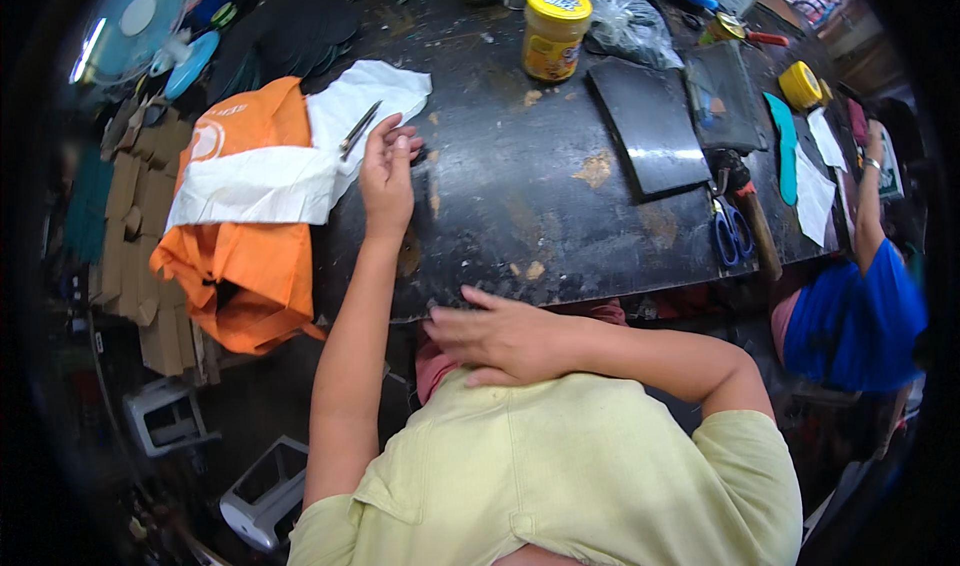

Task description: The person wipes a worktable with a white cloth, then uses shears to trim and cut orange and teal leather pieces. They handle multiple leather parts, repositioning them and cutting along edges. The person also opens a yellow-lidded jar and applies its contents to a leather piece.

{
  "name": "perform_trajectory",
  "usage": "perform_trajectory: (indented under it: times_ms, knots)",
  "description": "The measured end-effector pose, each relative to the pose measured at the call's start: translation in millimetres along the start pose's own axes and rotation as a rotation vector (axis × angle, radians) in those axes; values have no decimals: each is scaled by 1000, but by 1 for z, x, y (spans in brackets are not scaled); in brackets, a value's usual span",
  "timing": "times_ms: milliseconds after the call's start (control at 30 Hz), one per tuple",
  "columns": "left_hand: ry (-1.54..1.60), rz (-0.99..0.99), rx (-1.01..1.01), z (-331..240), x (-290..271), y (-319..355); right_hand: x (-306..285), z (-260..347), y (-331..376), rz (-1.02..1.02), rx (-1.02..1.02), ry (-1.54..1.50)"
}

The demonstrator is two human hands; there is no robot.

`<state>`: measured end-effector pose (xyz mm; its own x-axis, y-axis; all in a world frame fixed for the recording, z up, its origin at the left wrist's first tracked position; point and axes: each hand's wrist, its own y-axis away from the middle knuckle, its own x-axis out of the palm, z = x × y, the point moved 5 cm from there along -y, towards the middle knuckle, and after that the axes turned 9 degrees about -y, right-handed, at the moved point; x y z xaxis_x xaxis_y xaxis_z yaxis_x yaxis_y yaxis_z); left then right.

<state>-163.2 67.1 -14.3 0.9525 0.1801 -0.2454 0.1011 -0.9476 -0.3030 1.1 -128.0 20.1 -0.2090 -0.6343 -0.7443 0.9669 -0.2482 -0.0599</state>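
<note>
My left hand (pixel 388 178) rests on the dark table, palm partly up, with its fingers loosely curled and nothing in them. Just left of its fingertips, a slim dark pointed tool (pixel 360 130) lies on a white cloth (pixel 390 88). The tool's exact kind is unclear. An orange fabric bag (pixel 262 118) sits beside that cloth, a white strip (pixel 255 184) across it, and hangs over the table's edge. My right hand (pixel 497 338) is held in front of my lap at the near table edge, fingers spread and slightly blurred, holding nothing.
On the table (pixel 480 206) stand a yellow-lidded jar (pixel 555 38) and a black slab (pixel 650 126). Blue-handled scissors (pixel 732 232) and a hammer (pixel 760 228) lie near the right edge, by a teal sole-shaped piece (pixel 783 146). A person in blue (pixel 860 316) is at the right.
</note>
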Motion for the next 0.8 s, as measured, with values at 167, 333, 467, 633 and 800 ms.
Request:
perform_trajectory:
  times_ms: [167,333,467,633,800]
  knots:
    - [-38,16,17,-1,4,1,-67,-18,113,-574,355,-173]
    - [-75,17,40,-2,8,1,-58,-12,152,-379,771,195]
    - [-126,28,29,-4,10,4,-55,-24,155,-303,670,-346]
    - [-192,14,31,-9,10,5,-60,-39,117,-375,428,210]
    - [-239,31,38,-10,10,5,-54,-47,110,-314,455,196]
